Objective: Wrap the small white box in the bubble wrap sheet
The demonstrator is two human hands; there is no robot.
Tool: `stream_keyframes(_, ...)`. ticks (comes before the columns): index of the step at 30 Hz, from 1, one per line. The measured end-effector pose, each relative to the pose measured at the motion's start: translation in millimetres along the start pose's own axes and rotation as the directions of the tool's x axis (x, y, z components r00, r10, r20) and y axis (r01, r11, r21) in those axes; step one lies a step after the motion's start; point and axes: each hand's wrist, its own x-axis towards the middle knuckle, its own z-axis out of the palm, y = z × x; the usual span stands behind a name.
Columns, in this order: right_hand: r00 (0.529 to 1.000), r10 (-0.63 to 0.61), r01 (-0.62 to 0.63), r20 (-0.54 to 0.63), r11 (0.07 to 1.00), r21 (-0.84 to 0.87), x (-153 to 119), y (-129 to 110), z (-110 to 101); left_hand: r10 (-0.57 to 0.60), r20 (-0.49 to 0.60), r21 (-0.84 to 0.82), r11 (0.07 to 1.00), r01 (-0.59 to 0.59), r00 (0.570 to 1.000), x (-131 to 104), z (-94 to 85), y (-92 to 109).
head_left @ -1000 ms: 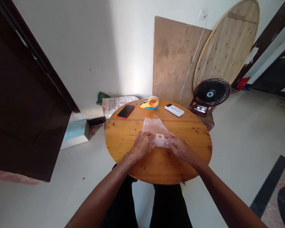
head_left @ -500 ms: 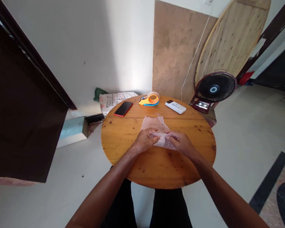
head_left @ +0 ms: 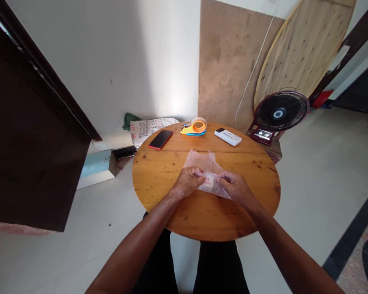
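A sheet of clear bubble wrap lies on the round wooden table, and a small pale item with red print shows through it between my hands. My left hand pinches the wrap's near left edge with its fingers curled. On the right, my right hand grips the same fold. The hands are almost touching over the small item. The near part of the wrap is folded up over the item.
At the table's far edge lie a red phone, an orange and blue tape dispenser and a white remote. A floor fan, wooden boards, a dark door and a printed sack stand around.
The small item lay uncovered on the wrap a second ago. Both hands have since lifted the wrap's near edge and folded it over the item. The camera view has tilted slightly.
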Motion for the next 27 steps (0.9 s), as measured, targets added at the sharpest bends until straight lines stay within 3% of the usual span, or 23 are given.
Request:
stream_keyframes(11, 0.998, 0.029, -0.026, -0.057, 0.999, 0.040, -2, -1, 4, -0.032, -0.059, 0.061, 0.997, 0.035, 0.998, -6, 4.2, 9)
stream_keyframes(16, 0.997, 0.062, -0.057, -0.045, 0.994, 0.094, 2, 7, 3, -0.086, -0.017, 0.035, 0.996, 0.087, 0.996, -4, 1.2, 9)
stream_keyframes(22, 0.995, 0.060, -0.060, -0.074, 0.998, 0.002, 7, 22, 2, -0.113, -0.020, 0.124, 0.986, 0.114, 0.993, -2, -0.4, 11)
stream_keyframes(27, 0.990, 0.034, -0.040, -0.140, 0.998, -0.038, 5, 21, 3, -0.128, -0.038, 0.139, 0.981, 0.132, 0.991, -2, 1.3, 11)
